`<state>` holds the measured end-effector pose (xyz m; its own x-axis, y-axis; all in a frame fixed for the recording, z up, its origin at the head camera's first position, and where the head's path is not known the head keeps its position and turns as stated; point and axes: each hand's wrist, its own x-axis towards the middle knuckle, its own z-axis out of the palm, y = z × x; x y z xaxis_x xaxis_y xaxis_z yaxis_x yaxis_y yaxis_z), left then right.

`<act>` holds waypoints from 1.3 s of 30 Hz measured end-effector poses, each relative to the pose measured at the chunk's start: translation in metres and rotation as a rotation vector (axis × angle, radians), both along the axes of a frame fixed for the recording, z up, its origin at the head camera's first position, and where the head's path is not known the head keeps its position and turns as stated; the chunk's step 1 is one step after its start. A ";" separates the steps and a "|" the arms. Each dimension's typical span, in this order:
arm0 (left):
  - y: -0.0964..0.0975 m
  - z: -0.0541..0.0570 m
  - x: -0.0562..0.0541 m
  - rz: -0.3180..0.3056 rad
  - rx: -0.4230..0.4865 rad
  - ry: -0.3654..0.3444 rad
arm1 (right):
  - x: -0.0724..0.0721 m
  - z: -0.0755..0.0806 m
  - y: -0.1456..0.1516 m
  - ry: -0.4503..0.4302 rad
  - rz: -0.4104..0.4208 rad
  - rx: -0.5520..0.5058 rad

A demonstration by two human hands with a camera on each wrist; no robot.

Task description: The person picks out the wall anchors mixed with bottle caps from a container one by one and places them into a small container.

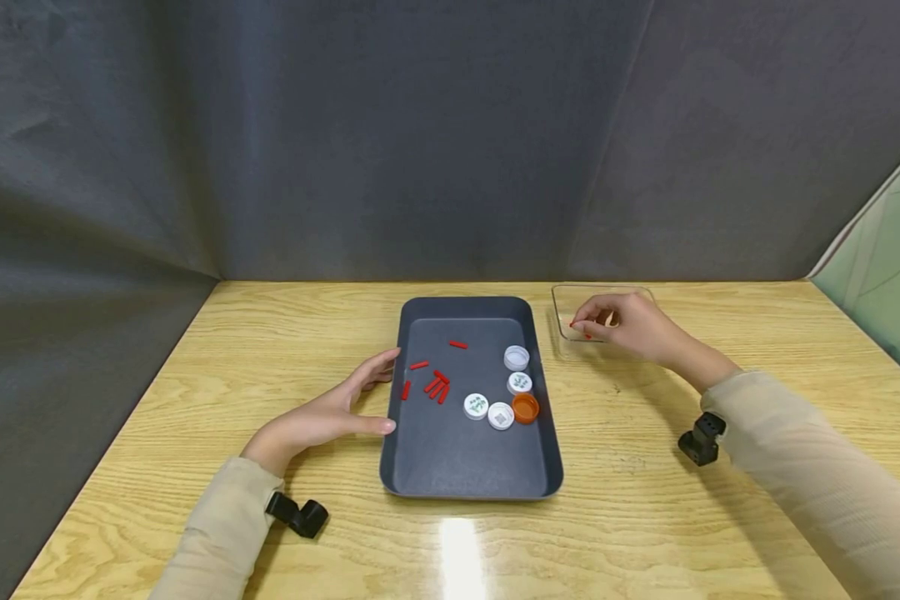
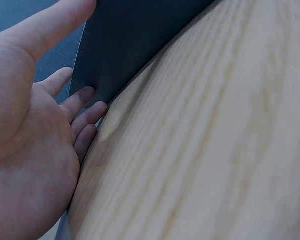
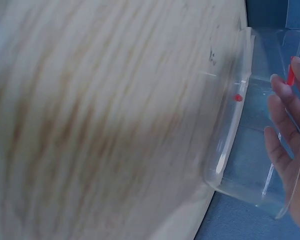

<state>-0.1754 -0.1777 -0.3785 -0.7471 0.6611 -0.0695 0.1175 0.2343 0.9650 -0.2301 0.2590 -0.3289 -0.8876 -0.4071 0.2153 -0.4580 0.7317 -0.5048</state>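
Note:
My left hand [image 1: 333,410] rests against the left edge of a dark grey tray [image 1: 468,458], thumb and fingers extended. Short red sticks [image 1: 436,387] lie in the tray's left half, several bunched together. In the right half sit several round caps: white ones, two with a green pattern [image 1: 476,406], and an orange cap [image 1: 525,408]. Over a clear rectangular container [image 3: 265,185], right of the tray, my right hand [image 1: 630,323] pinches a red stick [image 3: 291,74] between thumb and forefinger. Another red piece [image 3: 238,98] shows low in the container.
The light wooden table [image 1: 615,508] carries the tray and the container. A dark grey curtain [image 1: 420,150] stands behind it and along the left. At the far right hangs a pale green patterned surface [image 1: 885,275].

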 end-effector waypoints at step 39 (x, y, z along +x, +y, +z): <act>0.000 0.002 0.000 0.001 -0.002 0.002 | -0.002 0.011 -0.030 0.073 0.052 -0.082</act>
<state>-0.1750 -0.1773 -0.3767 -0.7477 0.6604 -0.0697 0.1190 0.2365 0.9643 -0.2319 0.2285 -0.3178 -0.8463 -0.4308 0.3133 -0.5324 0.6633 -0.5260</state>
